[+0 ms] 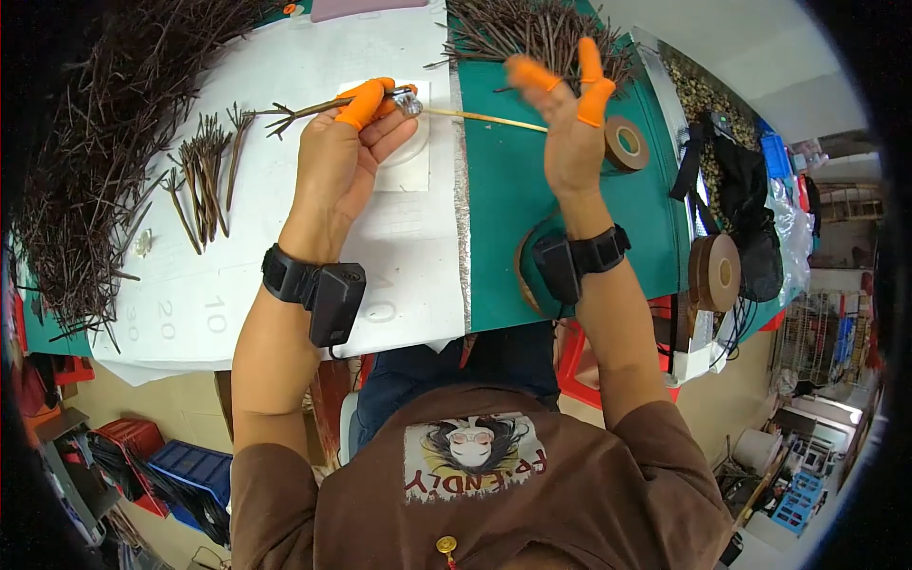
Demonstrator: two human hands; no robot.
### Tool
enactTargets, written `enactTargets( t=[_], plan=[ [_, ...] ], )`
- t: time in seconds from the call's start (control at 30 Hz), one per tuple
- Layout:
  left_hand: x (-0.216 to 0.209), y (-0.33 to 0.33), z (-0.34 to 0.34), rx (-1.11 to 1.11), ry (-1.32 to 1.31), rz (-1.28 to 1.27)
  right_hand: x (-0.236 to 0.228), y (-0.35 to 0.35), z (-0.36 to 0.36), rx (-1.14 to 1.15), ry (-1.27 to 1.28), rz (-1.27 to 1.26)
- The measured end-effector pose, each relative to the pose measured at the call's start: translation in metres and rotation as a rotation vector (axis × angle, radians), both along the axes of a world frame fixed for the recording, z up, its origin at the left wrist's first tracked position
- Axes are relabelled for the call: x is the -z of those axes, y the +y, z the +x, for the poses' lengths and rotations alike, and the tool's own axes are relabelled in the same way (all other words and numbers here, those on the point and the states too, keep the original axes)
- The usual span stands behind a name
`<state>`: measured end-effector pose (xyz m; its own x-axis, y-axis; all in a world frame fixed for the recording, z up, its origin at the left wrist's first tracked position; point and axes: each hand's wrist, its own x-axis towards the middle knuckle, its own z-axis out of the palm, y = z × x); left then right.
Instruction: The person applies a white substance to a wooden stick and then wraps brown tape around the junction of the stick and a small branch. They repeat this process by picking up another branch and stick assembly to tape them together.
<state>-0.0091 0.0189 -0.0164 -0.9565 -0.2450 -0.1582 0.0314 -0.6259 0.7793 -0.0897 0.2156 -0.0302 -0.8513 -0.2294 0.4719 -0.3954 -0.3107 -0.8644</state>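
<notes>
My left hand (344,157), with orange finger cots on it, is closed around a brown branched artificial-looking twig (318,110). At the twig's right end is a shiny silvery piece (408,103). From there a thin pale strip or rod (484,118) runs right, toward my right hand; I cannot tell which it is. My right hand (576,142), also in orange finger cots, is raised with its fingers apart and partly blurred. Nothing shows in it. Just right of it stands a roll of brown tape (627,144).
Heaps of brown twigs lie at the left (71,190) and far right (541,38). A small twig bunch (201,171) rests on the white sheet (275,285). Another brown tape roll (722,274) is at the right edge, near a black bag (746,180).
</notes>
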Motion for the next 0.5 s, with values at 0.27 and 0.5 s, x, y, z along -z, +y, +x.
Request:
enactTargets(
  t=[0.27, 0.5],
  plan=[
    [0.006, 0.010, 0.003, 0.079, -0.068, 0.052, -0.010, -0.007, 0.023, 0.197, 0.467, 0.560],
    [0.000, 0.012, 0.009, 0.123, -0.126, 0.227, -0.013, -0.022, 0.030, 0.216, 0.785, 0.614]
  ],
)
